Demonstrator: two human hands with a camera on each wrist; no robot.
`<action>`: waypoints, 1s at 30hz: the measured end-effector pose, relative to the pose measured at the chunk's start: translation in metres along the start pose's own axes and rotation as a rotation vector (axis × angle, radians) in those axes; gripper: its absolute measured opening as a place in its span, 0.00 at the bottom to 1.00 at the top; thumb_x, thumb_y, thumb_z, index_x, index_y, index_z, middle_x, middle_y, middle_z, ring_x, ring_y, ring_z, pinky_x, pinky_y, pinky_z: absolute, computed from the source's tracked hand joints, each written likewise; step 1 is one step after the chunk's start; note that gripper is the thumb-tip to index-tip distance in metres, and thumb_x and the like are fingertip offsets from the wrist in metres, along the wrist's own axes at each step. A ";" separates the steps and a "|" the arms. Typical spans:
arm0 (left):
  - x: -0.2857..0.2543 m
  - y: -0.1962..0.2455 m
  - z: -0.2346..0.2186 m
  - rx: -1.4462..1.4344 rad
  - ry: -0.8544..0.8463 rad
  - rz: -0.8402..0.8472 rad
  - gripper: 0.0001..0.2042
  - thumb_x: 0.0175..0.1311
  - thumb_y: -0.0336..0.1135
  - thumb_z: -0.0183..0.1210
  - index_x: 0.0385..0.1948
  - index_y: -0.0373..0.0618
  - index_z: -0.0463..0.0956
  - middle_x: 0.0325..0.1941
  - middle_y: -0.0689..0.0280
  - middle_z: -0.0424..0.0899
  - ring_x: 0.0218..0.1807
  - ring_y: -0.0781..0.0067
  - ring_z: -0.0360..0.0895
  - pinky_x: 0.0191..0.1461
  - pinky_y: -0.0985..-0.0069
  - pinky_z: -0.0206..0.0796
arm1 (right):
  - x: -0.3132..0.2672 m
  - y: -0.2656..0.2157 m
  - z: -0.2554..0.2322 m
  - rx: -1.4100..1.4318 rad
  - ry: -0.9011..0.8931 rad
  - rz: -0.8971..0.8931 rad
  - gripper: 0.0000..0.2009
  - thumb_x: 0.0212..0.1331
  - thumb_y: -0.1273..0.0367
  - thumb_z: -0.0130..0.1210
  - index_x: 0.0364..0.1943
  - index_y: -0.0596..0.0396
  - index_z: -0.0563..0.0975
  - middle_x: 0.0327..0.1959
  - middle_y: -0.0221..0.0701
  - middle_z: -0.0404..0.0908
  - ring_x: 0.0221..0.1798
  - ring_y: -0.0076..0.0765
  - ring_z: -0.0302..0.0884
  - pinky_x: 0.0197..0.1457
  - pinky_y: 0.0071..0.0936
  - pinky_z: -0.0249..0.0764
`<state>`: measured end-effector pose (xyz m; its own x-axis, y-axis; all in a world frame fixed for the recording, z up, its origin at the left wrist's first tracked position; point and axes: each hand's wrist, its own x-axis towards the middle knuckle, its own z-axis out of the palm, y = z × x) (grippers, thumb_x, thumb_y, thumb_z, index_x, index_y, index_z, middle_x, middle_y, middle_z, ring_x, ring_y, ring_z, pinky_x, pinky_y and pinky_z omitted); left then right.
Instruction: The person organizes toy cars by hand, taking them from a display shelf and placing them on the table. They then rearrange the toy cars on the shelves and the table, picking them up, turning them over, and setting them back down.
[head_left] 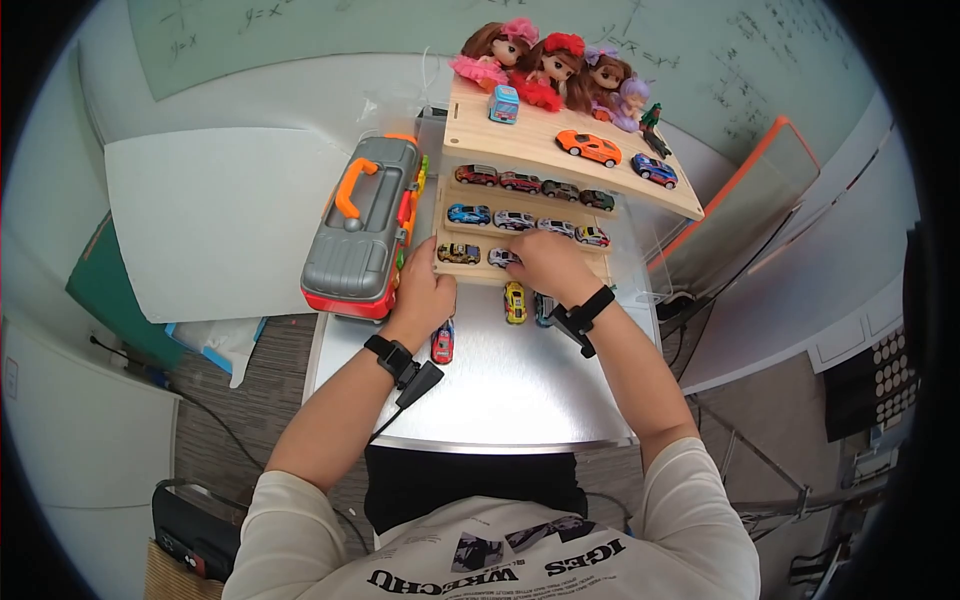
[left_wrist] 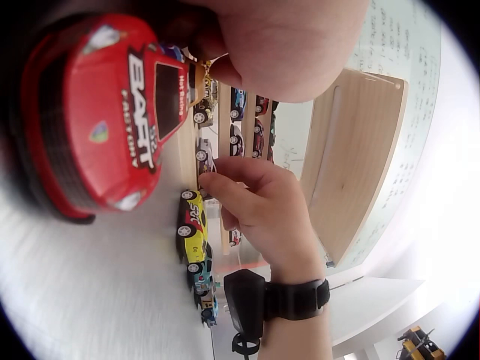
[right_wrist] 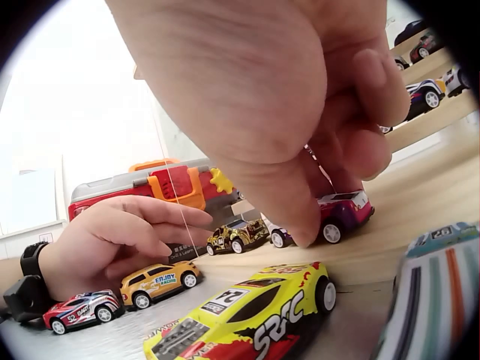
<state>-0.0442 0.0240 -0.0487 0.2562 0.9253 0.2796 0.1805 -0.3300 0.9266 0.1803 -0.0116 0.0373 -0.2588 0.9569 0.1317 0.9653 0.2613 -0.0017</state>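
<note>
My right hand (head_left: 553, 264) pinches a white and purple toy car (head_left: 503, 258) on the lowest step of the wooden rack (head_left: 470, 270); in the right wrist view thumb and fingers hold the car (right_wrist: 346, 215) from above. A camouflage-patterned car (head_left: 459, 254) stands to its left. The left hand (head_left: 422, 298) rests at the rack's left edge, fingers extended, beside an orange-yellow car (right_wrist: 160, 283) and a red car (head_left: 442, 342). On the metal tabletop (head_left: 500, 390), a yellow car (head_left: 515, 303) and a teal striped car (right_wrist: 431, 300) stand before the rack.
A grey and red toolbox (head_left: 362, 230) with an orange handle stands left of the rack. Cars fill the two upper steps, including a blue one (head_left: 468, 214). Above, a wooden board (head_left: 520, 140) holds dolls (head_left: 553, 70), an orange car (head_left: 588, 148) and other toys.
</note>
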 end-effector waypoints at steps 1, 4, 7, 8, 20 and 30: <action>0.000 -0.002 0.000 0.005 -0.004 -0.018 0.29 0.57 0.23 0.50 0.65 0.22 0.66 0.61 0.36 0.77 0.66 0.39 0.74 0.72 0.58 0.64 | 0.000 0.001 0.002 -0.001 -0.001 -0.002 0.10 0.57 0.64 0.65 0.36 0.57 0.86 0.36 0.43 0.87 0.42 0.52 0.87 0.46 0.47 0.83; 0.000 0.001 -0.001 -0.006 -0.024 -0.025 0.29 0.58 0.23 0.51 0.65 0.21 0.65 0.63 0.35 0.76 0.67 0.39 0.73 0.74 0.58 0.63 | 0.001 0.000 0.002 0.010 0.014 -0.005 0.09 0.58 0.65 0.64 0.36 0.57 0.85 0.36 0.43 0.87 0.42 0.52 0.87 0.46 0.47 0.83; 0.001 -0.008 0.002 -0.045 -0.024 -0.040 0.29 0.58 0.24 0.51 0.65 0.21 0.65 0.63 0.36 0.75 0.68 0.39 0.73 0.74 0.58 0.63 | 0.001 0.000 0.004 -0.019 0.022 -0.016 0.09 0.58 0.65 0.65 0.35 0.57 0.85 0.36 0.43 0.87 0.41 0.52 0.87 0.45 0.47 0.83; 0.001 -0.009 0.002 -0.044 -0.024 -0.040 0.29 0.58 0.24 0.51 0.65 0.21 0.65 0.63 0.36 0.75 0.68 0.39 0.73 0.74 0.58 0.63 | 0.001 -0.001 0.004 -0.023 0.025 -0.021 0.09 0.58 0.65 0.65 0.34 0.57 0.85 0.36 0.42 0.87 0.41 0.52 0.87 0.45 0.46 0.83; 0.000 -0.004 0.001 -0.022 -0.012 0.016 0.29 0.57 0.23 0.51 0.64 0.24 0.67 0.61 0.37 0.77 0.65 0.38 0.74 0.72 0.57 0.64 | -0.004 -0.018 -0.002 -0.028 0.049 0.044 0.07 0.58 0.67 0.65 0.36 0.54 0.85 0.38 0.39 0.87 0.42 0.48 0.88 0.44 0.45 0.82; 0.000 -0.004 0.002 -0.007 0.001 0.002 0.28 0.57 0.23 0.51 0.64 0.25 0.67 0.60 0.37 0.78 0.63 0.38 0.76 0.69 0.57 0.67 | -0.021 -0.029 -0.011 0.140 0.279 0.059 0.07 0.57 0.68 0.64 0.36 0.56 0.84 0.36 0.40 0.86 0.42 0.52 0.86 0.44 0.49 0.81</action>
<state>-0.0435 0.0246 -0.0525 0.2559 0.9249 0.2812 0.1736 -0.3301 0.9278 0.1583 -0.0409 0.0456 -0.1638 0.9045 0.3938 0.9591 0.2395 -0.1512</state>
